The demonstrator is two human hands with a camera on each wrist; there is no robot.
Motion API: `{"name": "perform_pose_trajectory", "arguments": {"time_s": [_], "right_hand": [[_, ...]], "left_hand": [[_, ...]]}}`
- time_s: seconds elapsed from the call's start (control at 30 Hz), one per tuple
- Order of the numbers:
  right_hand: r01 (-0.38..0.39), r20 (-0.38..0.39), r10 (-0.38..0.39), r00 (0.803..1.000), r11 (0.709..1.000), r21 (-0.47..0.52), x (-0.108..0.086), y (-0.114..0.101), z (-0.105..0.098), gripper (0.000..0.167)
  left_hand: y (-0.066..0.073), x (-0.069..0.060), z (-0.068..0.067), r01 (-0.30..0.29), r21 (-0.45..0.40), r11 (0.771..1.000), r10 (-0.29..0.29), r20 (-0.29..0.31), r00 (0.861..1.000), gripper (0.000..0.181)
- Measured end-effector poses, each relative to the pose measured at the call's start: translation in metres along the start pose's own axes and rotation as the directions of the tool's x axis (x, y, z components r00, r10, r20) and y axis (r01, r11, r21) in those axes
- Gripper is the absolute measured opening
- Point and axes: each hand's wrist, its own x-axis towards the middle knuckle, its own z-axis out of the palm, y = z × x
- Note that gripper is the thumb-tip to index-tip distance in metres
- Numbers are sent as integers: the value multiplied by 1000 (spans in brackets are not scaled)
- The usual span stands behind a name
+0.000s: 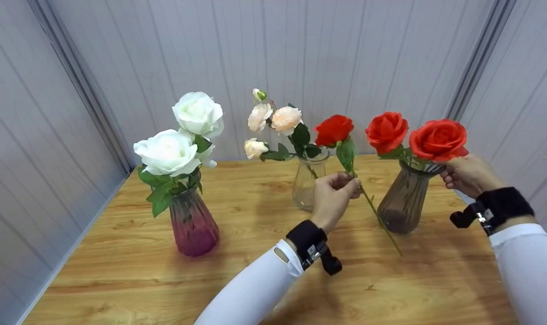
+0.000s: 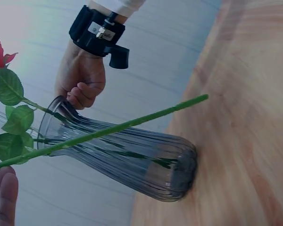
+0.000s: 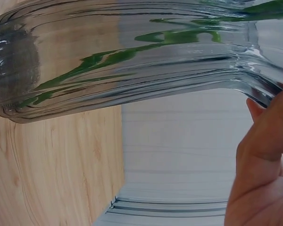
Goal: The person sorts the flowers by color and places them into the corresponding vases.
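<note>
My left hand [image 1: 334,198] pinches the green stem of a red rose [image 1: 334,130] just below its leaf. The bare stem [image 2: 118,128] slants down to the right, passing in front of a smoky grey glass vase [image 1: 402,203]. At that vase's rim, my right hand [image 1: 474,174] grips the right side with curled fingers. Two more red roses [image 1: 387,132] stand in the grey vase, their stems visible through the ribbed glass in both wrist views. The rose head in my left hand is outside the vase, left of those two.
Behind my left hand, a clear glass vase [image 1: 303,192] holds a spray of pale peach flowers [image 1: 287,120]. White roses [image 1: 167,152] fill a pink-tinted vase [image 1: 194,230] on the left. All stand on a wooden table [image 1: 133,280] backed by pale panel walls [image 1: 237,49].
</note>
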Motion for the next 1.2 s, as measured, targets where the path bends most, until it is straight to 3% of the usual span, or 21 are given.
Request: {"name": "perform_pose_trajectory", "arguments": {"time_s": [0.17, 0.4, 0.53, 0.77, 0.83, 1.03, 1.2], "right_hand": [[5, -3, -5, 1000, 1000, -31, 0, 0, 0, 36], [19, -34, -23, 999, 993, -118, 1, -1, 0, 34], [11, -40, -16, 999, 995, -103, 1, 0, 0, 33], [7, -36, -10, 999, 997, -80, 0, -2, 1, 34], [7, -40, -10, 999, 996, -84, 0, -3, 1, 34], [11, -54, -19, 998, 989, -147, -1, -3, 2, 33], [11, -54, -18, 998, 992, -127, -1, -3, 2, 34]], "left_hand": [[10, 3, 0, -123, 69, 990, 126, -41, 991, 7], [23, 8, -3, -285, 141, 948, 296, -66, 953, 7], [26, 11, -4, -381, 139, 914, 394, -80, 916, 7], [34, 16, -5, -543, 127, 830, 557, -126, 821, 4], [38, 17, -5, -555, 139, 820, 572, -148, 807, 3], [50, 18, -3, -567, 98, 818, 574, -211, 791, 12], [55, 22, 0, -592, 70, 803, 589, -240, 772, 13]]}}
